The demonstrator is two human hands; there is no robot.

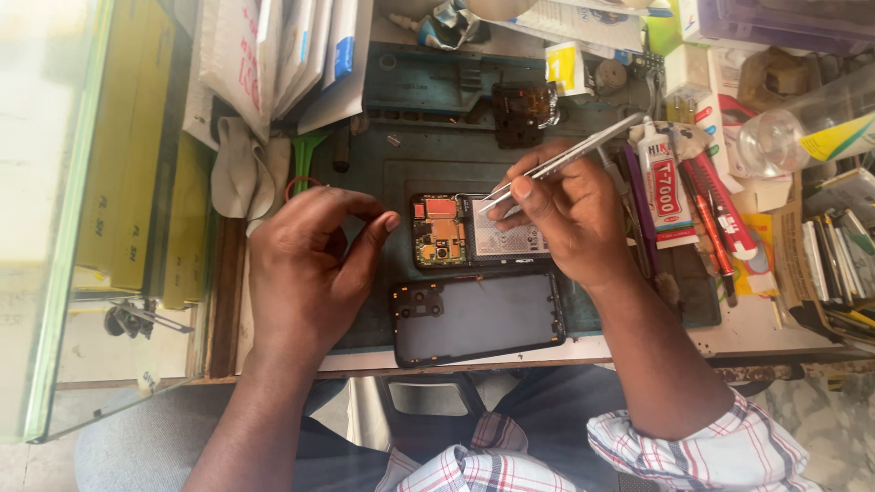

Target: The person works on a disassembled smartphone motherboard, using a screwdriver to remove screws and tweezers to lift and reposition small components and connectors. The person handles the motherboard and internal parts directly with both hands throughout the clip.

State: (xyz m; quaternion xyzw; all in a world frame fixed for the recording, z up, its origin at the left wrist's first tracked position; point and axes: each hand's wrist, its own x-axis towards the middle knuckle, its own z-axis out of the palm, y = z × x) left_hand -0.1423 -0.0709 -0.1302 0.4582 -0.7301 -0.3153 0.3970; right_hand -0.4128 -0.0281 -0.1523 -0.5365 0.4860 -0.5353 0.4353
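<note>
back cover (pixel 478 319) is off, board exposed on the opened phone (pixel 478 230); your right hand (pixel 556 214) pinches tweezers (pixel 565 157) over it, left hand (pixel 314 264) loosely curled, empty.

Bright, smooth metal is shown by the tweezers (pixel 565 157). A glossy dark plastic finish is seen on the detached back cover (pixel 478 317), and a matt, scuffed rubbery surface on the work mat (pixel 383 164). Soft cloth (pixel 244 173) lies wrinkled.

Right hand (pixel 565 214) pinches metal tweezers (pixel 570 157), tips over opened phone (pixel 478 230) on dark work mat (pixel 383 173); left hand (pixel 305 264) rests beside phone, detached back cover (pixel 478 317) lying just below.
</note>
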